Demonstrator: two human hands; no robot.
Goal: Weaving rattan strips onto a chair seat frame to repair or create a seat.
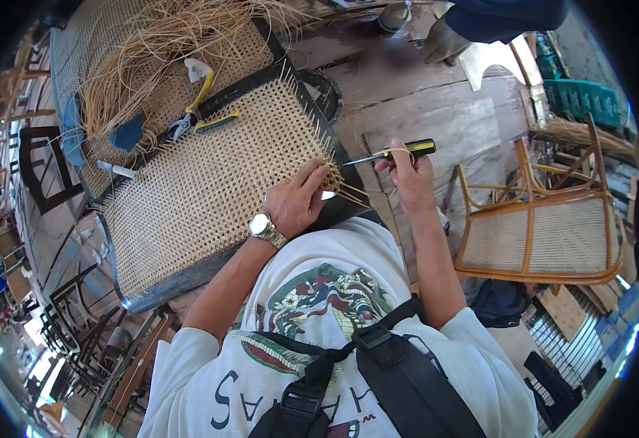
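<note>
A woven cane panel (217, 168) lies tilted across a dark frame (188, 274) in front of me. My left hand (296, 201) rests on the panel's right corner, its fingers stretched over the weave by the edge, and a watch is on that wrist. Several loose cane strands (354, 194) stick out just past its fingertips. What lies beneath the palm is hidden. To the right, my right hand (411, 175) grips a screwdriver (420, 148) with a black and yellow handle. The thin shaft points left, its tip near the frame's edge.
Yellow-handled pliers (186, 123) and a green-and-yellow tool (217, 122) lie at the panel's far edge. Behind them spreads a bundle of loose cane (144, 58). A wooden cane-seated chair piece (538, 233) stands right. Another person's foot (442, 45) is at the top.
</note>
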